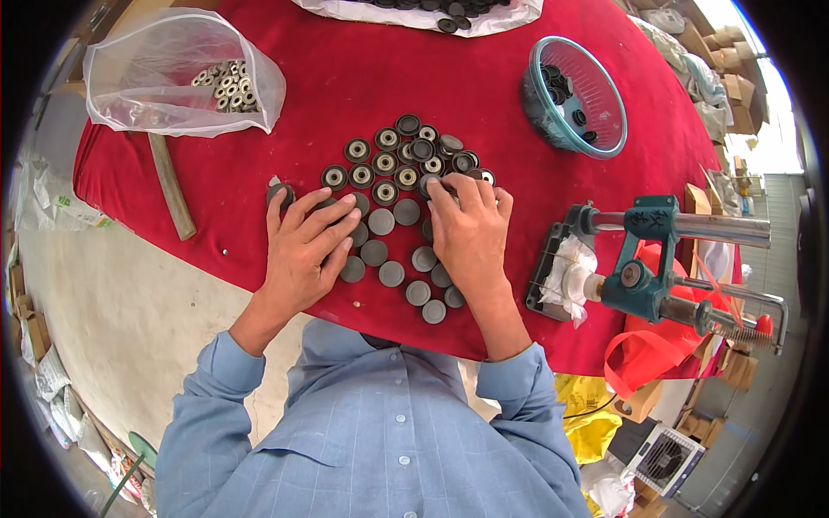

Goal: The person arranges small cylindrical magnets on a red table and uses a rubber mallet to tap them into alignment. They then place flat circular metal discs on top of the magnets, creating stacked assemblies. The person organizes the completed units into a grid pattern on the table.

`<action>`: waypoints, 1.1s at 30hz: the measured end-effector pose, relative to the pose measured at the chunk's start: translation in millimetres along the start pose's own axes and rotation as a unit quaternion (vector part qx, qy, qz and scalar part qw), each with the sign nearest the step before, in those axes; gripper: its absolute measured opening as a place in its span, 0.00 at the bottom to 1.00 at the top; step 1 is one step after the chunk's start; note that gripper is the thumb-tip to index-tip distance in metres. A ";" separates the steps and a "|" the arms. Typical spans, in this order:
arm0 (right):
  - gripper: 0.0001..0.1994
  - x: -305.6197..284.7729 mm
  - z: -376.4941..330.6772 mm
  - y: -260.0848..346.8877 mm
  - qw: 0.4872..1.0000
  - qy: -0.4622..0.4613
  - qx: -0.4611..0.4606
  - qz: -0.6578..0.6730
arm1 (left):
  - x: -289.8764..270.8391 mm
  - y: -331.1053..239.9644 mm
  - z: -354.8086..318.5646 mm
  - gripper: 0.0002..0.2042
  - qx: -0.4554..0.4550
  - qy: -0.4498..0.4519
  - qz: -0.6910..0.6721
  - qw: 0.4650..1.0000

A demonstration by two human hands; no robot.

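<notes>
Both hands rest over a cluster of round dark grey caps on a red cloth. My left hand [304,250] is open, its fingers stretched and spread across caps at the cluster's left side. A cap [281,193] lies by its outer fingers. Curved over the right side, my right hand [471,233] is open, its fingertips touching a cap [427,185]; what lies under its palm is hidden. Between the hands, plain caps [391,274] lie smooth face up. Farther off, several caps [384,163] show metal ring-shaped inserts in their centres.
A white mesh bag [147,73] with metal rings [231,89] stands far left, near a wooden stick [170,186]. A blue plastic basket [596,65] holds dark caps far right. A green hand press [643,259] stands right. More dark parts lie on white sheeting [509,19] at the back.
</notes>
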State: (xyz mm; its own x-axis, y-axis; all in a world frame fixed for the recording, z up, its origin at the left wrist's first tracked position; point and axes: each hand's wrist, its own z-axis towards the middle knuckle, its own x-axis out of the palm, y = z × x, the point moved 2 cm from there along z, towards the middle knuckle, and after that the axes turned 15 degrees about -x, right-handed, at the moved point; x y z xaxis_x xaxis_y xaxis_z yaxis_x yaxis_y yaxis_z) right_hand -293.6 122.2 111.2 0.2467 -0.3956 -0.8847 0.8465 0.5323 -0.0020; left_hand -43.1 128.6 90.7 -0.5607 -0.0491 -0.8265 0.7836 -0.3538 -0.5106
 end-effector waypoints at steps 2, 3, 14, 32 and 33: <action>0.14 2.3 -3.2 1.6 1.000 -0.001 -0.006 0.000 | 0.3 0.3 -0.3 0.18 0.001 0.002 0.001 1.000; 0.15 3.4 -4.8 2.5 1.000 -0.002 -0.009 0.000 | 0.4 0.2 -0.4 0.19 0.002 0.002 0.001 1.000; 0.21 0.3 -6.6 27.9 0.992 0.088 -0.034 -0.084 | -7.5 13.4 5.5 0.18 -0.030 -0.092 -0.044 0.994; 0.19 -8.9 -16.1 -7.4 0.993 -0.038 0.067 0.087 | -4.6 41.3 30.6 0.20 -0.031 -0.073 -0.077 0.994; 0.18 -14.9 -15.0 -22.3 0.988 -0.068 0.111 0.089 | -4.7 42.0 31.1 0.21 -0.027 -0.075 -0.073 0.994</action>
State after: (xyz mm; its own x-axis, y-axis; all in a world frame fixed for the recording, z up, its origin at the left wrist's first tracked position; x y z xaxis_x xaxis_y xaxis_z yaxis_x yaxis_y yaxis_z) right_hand -323.2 127.5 117.4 0.4493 -0.4163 -0.7905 0.8627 0.4321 0.2628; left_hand -15.9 84.9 80.5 -0.6999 -0.1407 -0.7003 0.7020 -0.3166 -0.6380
